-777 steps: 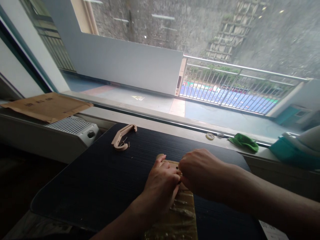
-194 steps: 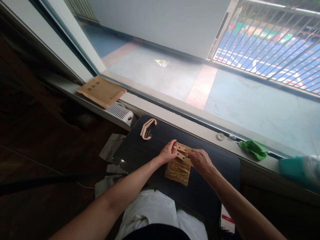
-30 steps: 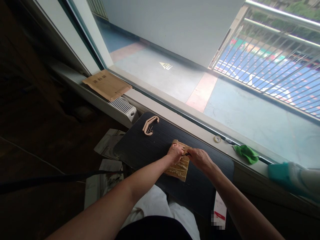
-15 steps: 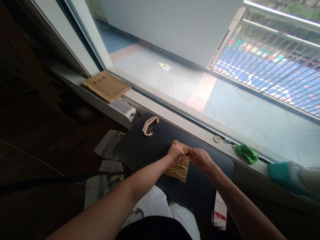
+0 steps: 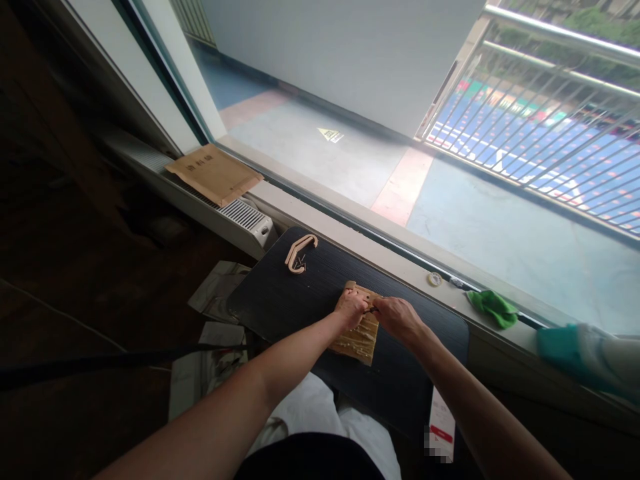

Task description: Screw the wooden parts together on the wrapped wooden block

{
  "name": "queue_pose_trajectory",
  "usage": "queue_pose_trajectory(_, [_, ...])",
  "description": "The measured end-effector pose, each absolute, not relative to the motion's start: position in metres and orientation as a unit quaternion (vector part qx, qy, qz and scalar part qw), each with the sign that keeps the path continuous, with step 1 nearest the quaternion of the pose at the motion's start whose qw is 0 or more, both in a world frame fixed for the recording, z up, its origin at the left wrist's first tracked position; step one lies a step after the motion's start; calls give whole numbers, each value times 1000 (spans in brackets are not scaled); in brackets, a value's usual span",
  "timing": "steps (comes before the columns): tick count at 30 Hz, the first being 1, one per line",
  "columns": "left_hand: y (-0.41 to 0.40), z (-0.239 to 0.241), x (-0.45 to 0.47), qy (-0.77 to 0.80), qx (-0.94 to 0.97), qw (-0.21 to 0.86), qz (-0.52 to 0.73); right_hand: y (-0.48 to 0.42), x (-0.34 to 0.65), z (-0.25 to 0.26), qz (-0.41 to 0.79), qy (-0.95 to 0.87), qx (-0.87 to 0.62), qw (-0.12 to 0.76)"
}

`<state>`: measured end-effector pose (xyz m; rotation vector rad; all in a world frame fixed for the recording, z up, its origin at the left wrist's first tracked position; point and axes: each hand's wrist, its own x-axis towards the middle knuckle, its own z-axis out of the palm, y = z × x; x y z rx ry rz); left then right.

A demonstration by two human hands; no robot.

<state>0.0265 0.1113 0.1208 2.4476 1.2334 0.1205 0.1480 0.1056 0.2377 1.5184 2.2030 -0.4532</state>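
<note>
Both my hands meet over a thin wooden sheet (image 5: 359, 339) of small cut-out parts that lies on a black lap table (image 5: 280, 300). My left hand (image 5: 351, 308) is closed and presses on the sheet's far end. My right hand (image 5: 397, 318) is closed in a pinch on a small dark thing I cannot make out, right against the left hand. A curved wooden piece (image 5: 299, 252) with a few tiny dark bits beside it lies at the table's far left corner.
Beyond the table runs a window sill with a small tape roll (image 5: 434, 279), a green cloth (image 5: 492, 308) and a teal-and-white object (image 5: 585, 353). A brown envelope (image 5: 215, 175) rests on a white radiator (image 5: 245, 219) at left. Papers (image 5: 220, 293) lie on the floor.
Over the last second both hands have stayed on the wooden sheet with hardly any shift. Several seconds ago they were slightly apart and held a loose wooden piece.
</note>
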Motion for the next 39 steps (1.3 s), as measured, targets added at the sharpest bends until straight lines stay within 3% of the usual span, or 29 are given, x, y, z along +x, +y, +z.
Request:
queue_pose_trajectory(20, [114, 118, 24, 429, 885, 180, 20, 101, 150, 233, -178, 797, 557, 151])
queue_pose_trajectory(39, [115, 119, 26, 421, 890, 172, 1, 103, 156, 233, -193, 786, 563, 166])
